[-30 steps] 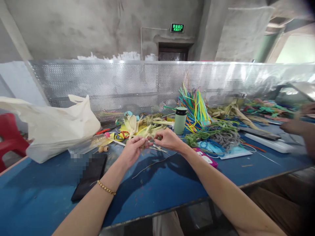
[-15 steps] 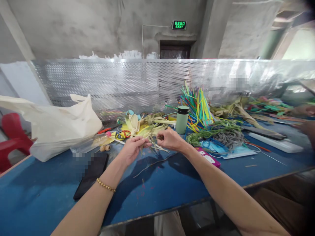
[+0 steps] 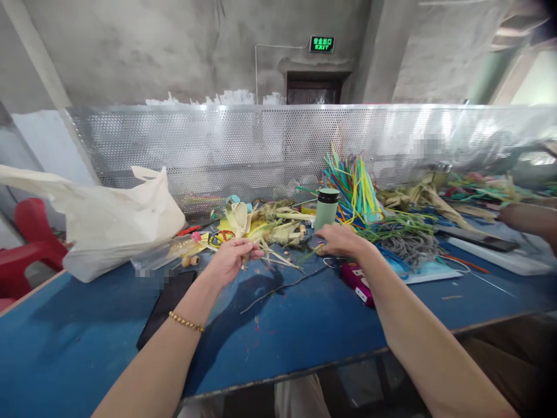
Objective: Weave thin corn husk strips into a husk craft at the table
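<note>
At the centre of the frame, in the head camera's view, a person's left hand [image 3: 230, 259] hovers just above a blue table [image 3: 304, 331], its grip pinched on a thin husk strip [image 3: 246, 262] that hangs down from the fingertips. A gold bracelet [image 3: 187, 321] circles that wrist. Just right of centre, the right hand [image 3: 343, 240] is lowered palm down to the table surface, fingertips [image 3: 321, 249] pointing left; whether its grip is closed on anything cannot be told. Between and behind the two hands sits a heap of dried husks [image 3: 272, 227], yellow and pale green, with two wooden beads [image 3: 190, 261] near its left edge. A green flask [image 3: 326, 209] with a black lid stands upright just behind the right hand, and a fan of coloured sticks [image 3: 354, 186] rises beside it. A tangle of cord [image 3: 402, 235], green and grey, spreads to the right, and a pink packet [image 3: 357, 280] lies beside the right forearm. At left, a white bag [image 3: 108, 226] slumps on the table, with a black phone [image 3: 167, 305] lying flat below it. A perforated metal screen [image 3: 217, 145] runs along the table's far edge. At the right edge of the frame, another person's arm [image 3: 528, 216] reaches over the table, blurred.
</note>
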Motion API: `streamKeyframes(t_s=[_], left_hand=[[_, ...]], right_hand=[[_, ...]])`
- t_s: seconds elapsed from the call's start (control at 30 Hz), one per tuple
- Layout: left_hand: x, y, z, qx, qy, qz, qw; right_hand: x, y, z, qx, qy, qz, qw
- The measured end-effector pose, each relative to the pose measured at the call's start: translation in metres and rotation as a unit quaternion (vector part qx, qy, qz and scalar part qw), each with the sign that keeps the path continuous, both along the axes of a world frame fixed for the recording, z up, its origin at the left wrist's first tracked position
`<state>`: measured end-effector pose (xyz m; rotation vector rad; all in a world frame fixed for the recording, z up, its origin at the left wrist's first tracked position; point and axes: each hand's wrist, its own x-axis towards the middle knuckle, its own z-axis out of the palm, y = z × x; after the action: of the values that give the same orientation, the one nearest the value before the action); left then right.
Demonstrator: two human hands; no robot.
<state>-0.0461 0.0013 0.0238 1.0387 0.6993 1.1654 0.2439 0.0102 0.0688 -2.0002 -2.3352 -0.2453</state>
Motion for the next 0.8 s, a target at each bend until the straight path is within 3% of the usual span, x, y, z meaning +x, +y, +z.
streamKeyframes(t_s=[0.1,0.2,0.37,0.47,0.7,0.8], left_hand=[[0.000,0.000,-0.001,0.007,0.011,-0.006,1.000],[-0.001,0.002,-0.003,0.004,0.010,-0.001,1.000],[-0.003,0.006,-0.006,0.012,0.027,0.003,1.000],[0.001,0.003,-0.006,0.007,0.047,-0.019,0.999],[0.013,-0.004,-0.010,-0.052,-0.017,-0.089,0.995],[0.011,0.000,-0.011,-0.031,-0.009,-0.066,0.997]], right_hand=[[-0.033,-0.006,0.009,0.026,0.157,0.221,0.962],[-0.066,0.002,0.000,-0.030,0.249,0.298,0.921],[-0.080,0.023,-0.031,-0.099,0.351,0.299,0.882],[-0.075,0.023,-0.034,-0.116,0.393,0.303,0.860],[-0.080,0.015,-0.026,-0.066,0.356,0.302,0.882],[-0.078,0.017,-0.026,-0.061,0.358,0.298,0.883]])
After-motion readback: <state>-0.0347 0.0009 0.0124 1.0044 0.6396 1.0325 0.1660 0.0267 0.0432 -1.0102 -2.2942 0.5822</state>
